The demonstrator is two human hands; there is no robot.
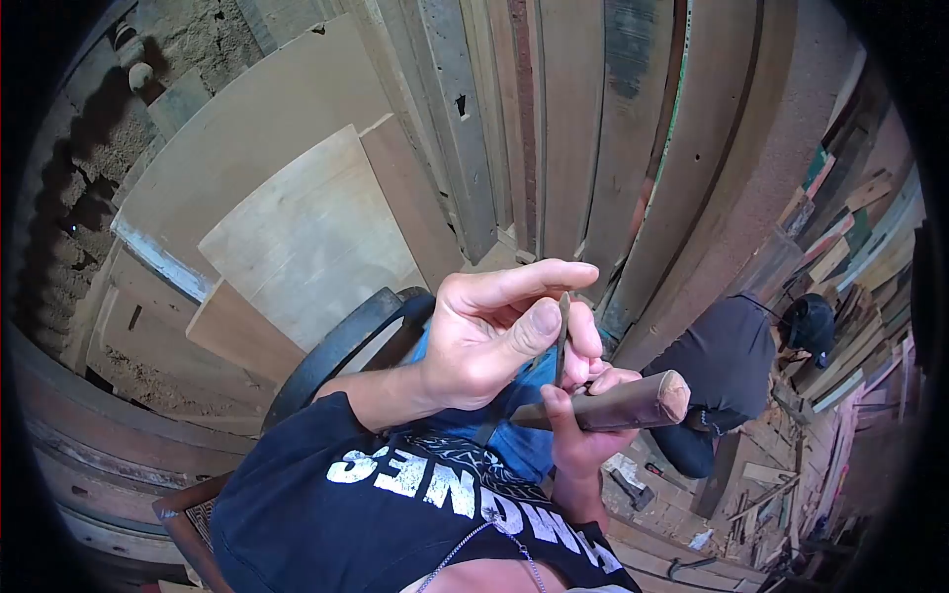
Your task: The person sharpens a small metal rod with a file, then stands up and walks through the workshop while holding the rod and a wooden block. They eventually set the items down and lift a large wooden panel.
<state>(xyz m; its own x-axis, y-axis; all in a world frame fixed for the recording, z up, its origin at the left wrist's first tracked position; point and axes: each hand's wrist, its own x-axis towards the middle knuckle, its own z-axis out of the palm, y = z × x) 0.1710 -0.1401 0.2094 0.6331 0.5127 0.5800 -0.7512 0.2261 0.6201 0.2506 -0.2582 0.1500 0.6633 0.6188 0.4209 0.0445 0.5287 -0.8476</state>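
Observation:
A thick brown wooden piece (633, 403) with a pale, rounded cut end lies across my right hand (583, 435), whose fingers and thumb wrap round it. Just to the left and above, my left hand (504, 331) pinches a thin, narrow strip (563, 341) between thumb and fingers, its index finger stretched over the top. The strip stands nearly upright, and its lower end is close to the fingers of my right hand. What the strip is made of is hard to tell.
Long boards (568, 128) lean ahead. At the left a pale panel (311, 227) stands by a dark curved chair part (331, 361). A person in dark clothes (717, 356) crouches at the right, near a hammer-like tool (631, 486) and wood scraps (766, 524).

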